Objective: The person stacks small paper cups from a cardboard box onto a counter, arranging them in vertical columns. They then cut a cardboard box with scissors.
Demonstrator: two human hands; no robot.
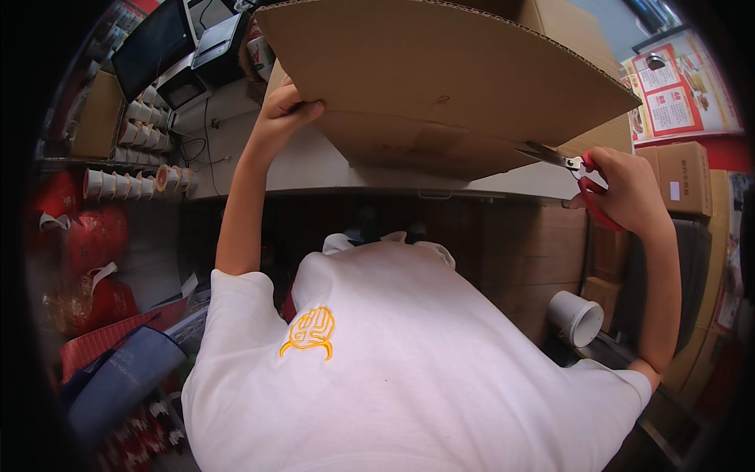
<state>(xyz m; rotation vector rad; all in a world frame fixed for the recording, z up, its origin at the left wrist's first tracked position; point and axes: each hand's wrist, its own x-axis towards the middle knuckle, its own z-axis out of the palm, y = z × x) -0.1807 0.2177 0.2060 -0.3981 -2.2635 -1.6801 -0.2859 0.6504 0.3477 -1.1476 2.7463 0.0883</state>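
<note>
A large brown cardboard box (407,76) stands tilted on the white counter (236,153), with a broad panel facing me. My left hand (289,106) grips the box's left edge, thumb on the near face and the other fingers partly hidden behind it. In my right hand (619,183) is a pair of scissors (569,160) with red handles. Their blades are parted and point left, beside the panel's lower right edge. Whether the blades touch the cardboard I cannot tell.
A monitor (154,47) and a printer (219,44) stand at the back left, near stacked paper cups (141,133). Red bags (97,236) lie at the left. A closed carton (675,177) and a white bucket (575,318) are at the right.
</note>
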